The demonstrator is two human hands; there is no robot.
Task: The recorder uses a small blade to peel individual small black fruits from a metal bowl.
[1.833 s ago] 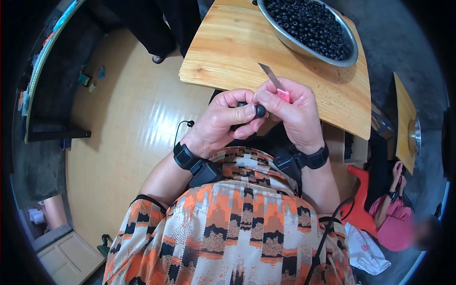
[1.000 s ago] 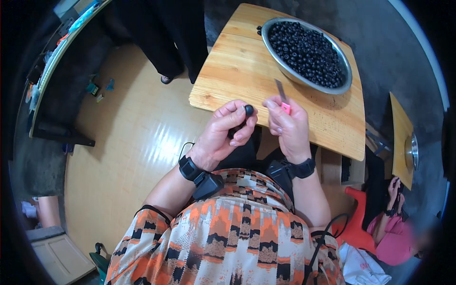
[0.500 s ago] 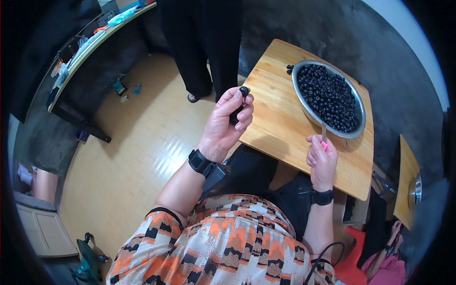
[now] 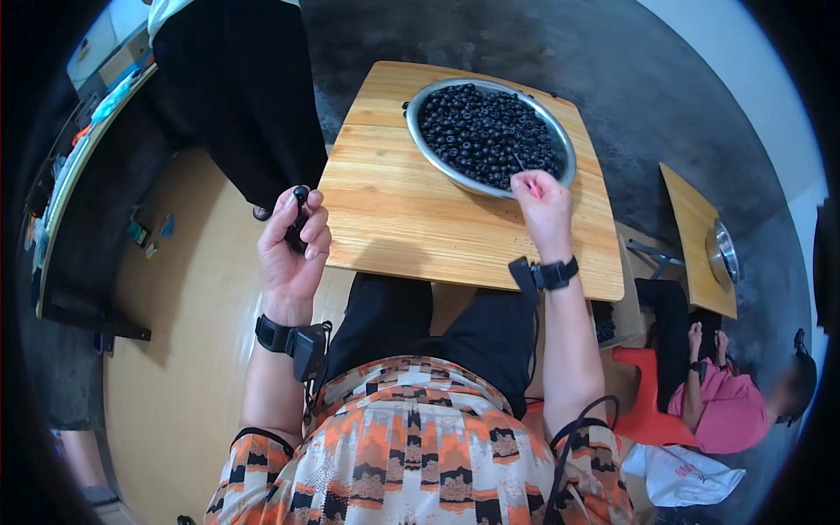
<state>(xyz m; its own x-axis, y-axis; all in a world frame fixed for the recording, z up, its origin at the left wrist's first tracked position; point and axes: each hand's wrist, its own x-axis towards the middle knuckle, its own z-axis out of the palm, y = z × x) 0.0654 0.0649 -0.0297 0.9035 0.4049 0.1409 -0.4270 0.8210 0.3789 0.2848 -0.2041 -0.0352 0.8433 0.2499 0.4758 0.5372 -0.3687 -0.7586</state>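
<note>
One knife (image 4: pixel 534 189) out over the bowl (image 4: pixel 424 144)

And the hands have split! A moment ago they met well to the near side of the bowl; now the right hand (image 4: pixel 546 206) is up at its near right rim, fingers closed on the pink handle, blade pointing in over the dark balls (image 4: pixel 481 131). Is the steel touching them? Can't tell from here.

Out wide, well to the left of the bowl and nearer the wearer, the left hand (image 4: pixel 287 261) is curled, one ball (image 4: pixel 301 192) pinched at the fingertips, more dark shapes tucked in the palm. So knife and held ball are well apart, and the two-handed work on it is, I'd judge, paused.

Any writing? Reddish marking on the bag (image 4: pixel 687 477), far right of the bowl and nearer the wearer, too small to read. No legible label on bowl or knife.
</note>
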